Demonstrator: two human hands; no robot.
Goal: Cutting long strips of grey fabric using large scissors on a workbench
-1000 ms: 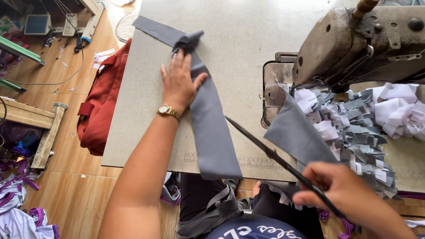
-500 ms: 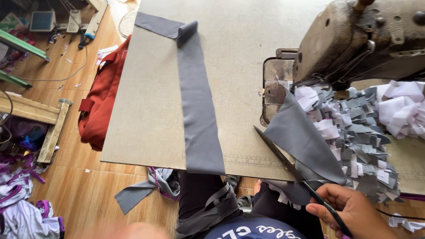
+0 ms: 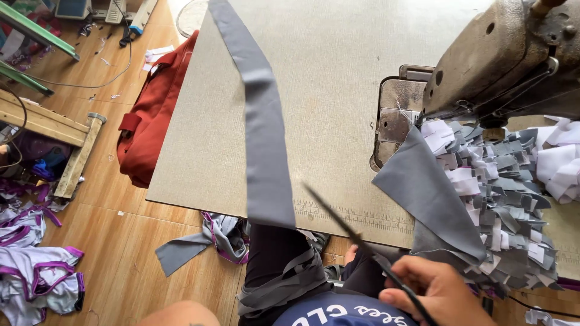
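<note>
A long grey fabric strip (image 3: 261,115) lies flat along the sewing table (image 3: 338,72), its near end hanging over the front edge. My right hand (image 3: 436,291) sits low at the front, shut on black scissors (image 3: 356,235) whose blades point up and left toward the strip's near end. A grey triangular fabric piece (image 3: 426,193) rests beside the scissors, on the table's right part. My left hand is out of view; only a bit of my left arm (image 3: 175,314) shows at the bottom edge.
A sewing machine (image 3: 501,60) stands at the right rear. A pile of grey and white fabric pieces (image 3: 513,181) lies in front of it. A red bag (image 3: 154,121) rests on the floor at the left, with fabric scraps (image 3: 36,278) and a wooden frame (image 3: 54,127) nearby.
My left hand, which pressed on the strip's far end, has lifted away and left the view. The strip now lies straight. The scissors have moved left toward the strip.
</note>
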